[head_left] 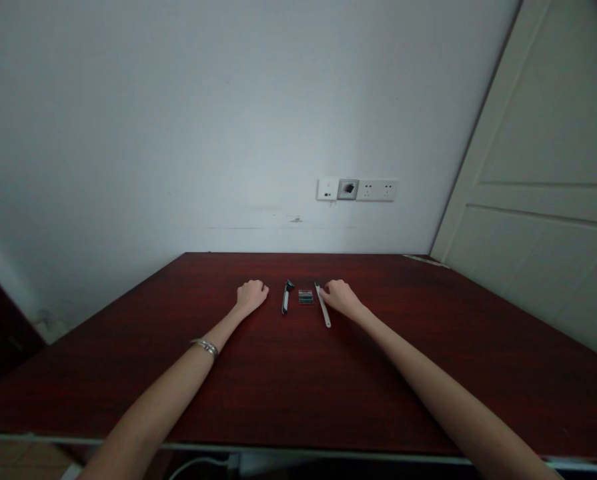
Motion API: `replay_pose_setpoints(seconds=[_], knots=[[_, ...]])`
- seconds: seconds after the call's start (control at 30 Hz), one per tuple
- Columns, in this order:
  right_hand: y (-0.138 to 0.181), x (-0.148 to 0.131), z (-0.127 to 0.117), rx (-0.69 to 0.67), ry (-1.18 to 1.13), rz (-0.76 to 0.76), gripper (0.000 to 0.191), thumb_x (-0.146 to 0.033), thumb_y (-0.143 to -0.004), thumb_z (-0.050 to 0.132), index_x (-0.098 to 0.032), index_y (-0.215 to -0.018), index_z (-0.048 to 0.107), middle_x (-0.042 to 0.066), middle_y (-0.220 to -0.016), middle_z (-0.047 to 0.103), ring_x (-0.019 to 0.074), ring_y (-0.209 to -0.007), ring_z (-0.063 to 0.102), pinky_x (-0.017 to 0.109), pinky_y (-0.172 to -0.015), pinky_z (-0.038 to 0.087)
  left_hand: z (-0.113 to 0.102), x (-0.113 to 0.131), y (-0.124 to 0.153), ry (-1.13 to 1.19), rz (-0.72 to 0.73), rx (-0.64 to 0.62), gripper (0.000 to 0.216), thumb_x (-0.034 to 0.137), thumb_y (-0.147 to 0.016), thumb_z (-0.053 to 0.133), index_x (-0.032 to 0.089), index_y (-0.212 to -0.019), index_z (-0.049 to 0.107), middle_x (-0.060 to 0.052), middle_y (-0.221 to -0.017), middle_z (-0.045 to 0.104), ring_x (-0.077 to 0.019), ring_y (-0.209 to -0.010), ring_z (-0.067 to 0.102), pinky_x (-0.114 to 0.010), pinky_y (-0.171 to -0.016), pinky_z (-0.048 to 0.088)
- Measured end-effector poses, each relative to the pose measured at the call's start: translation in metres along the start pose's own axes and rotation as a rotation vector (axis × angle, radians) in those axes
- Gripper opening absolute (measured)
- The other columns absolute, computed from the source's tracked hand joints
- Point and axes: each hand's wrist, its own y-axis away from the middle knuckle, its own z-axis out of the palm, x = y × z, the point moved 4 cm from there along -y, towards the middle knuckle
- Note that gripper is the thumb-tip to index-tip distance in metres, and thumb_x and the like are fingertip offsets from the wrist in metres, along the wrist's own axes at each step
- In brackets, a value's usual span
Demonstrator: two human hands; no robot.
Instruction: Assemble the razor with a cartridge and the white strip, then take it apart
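My left hand (252,296) rests on the table as a closed fist, with nothing seen in it. Just right of it lies a razor (285,297) with a dark head at the far end and a black-and-white handle. A small clear case (305,297), with dark strips that look like blades inside, sits in the middle. Further right is a slim white toothbrush (323,310), its dark-tipped end pointing away from me. Beside its upper part my right hand (340,297) lies with fingers curled in. The thumb is at the brush's edge; whether it touches I cannot tell.
The dark red wooden table (278,387) runs up to a white wall (203,133). Sockets (377,191) sit low on the wall. A pale panelled door (538,200) borders the table on the right. A white cable (198,461) shows below the front edge.
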Motion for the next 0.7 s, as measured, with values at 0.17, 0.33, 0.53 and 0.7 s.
replay_pose_setpoints(seconds=[0.17, 0.33, 0.53, 0.7], knots=[[-0.011, 0.046, -0.002, 0.12, 0.075, 0.103, 0.035, -0.032, -0.086, 0.037, -0.012, -0.098, 0.064, 0.017, -0.106, 0.059, 0.0238, -0.099, 0.054, 0.03, -0.079, 0.041, 0.0, -0.001, -0.001, 0.008, 0.012, 0.002, 0.037, 0.035, -0.084, 0.034, 0.016, -0.085, 0.066, -0.013, -0.092, 0.065, -0.0259, -0.088, 0.061, -0.036, -0.073, 0.045], [-0.018, 0.081, 0.014, 0.123, 0.042, 0.052, 0.039, -0.028, -0.085, 0.041, -0.009, -0.115, 0.057, 0.017, -0.117, 0.054, 0.0237, -0.112, 0.046, 0.029, -0.091, 0.035, -0.002, 0.0, 0.002, 0.018, 0.03, 0.033, 0.032, 0.032, -0.085, 0.033, 0.017, -0.091, 0.062, -0.012, -0.097, 0.062, -0.0253, -0.093, 0.058, -0.036, -0.077, 0.044], [-0.023, 0.096, 0.024, 0.097, 0.016, 0.041, 0.039, -0.026, -0.085, 0.04, -0.007, -0.113, 0.059, 0.017, -0.116, 0.057, 0.0225, -0.113, 0.048, 0.028, -0.095, 0.032, -0.001, 0.002, 0.003, 0.023, 0.093, 0.099, 0.031, 0.027, -0.085, 0.037, 0.015, -0.109, 0.052, -0.012, -0.11, 0.057, -0.0229, -0.105, 0.049, -0.033, -0.088, 0.038], [-0.02, 0.097, 0.026, 0.1, 0.0, 0.044, 0.04, -0.025, -0.084, 0.04, -0.007, -0.115, 0.058, 0.017, -0.123, 0.053, 0.0232, -0.118, 0.044, 0.029, -0.097, 0.031, 0.006, 0.001, 0.001, 0.047, 0.152, 0.034, 0.032, 0.024, -0.086, 0.035, 0.014, -0.109, 0.054, -0.011, -0.11, 0.059, -0.022, -0.105, 0.051, -0.031, -0.087, 0.04]])
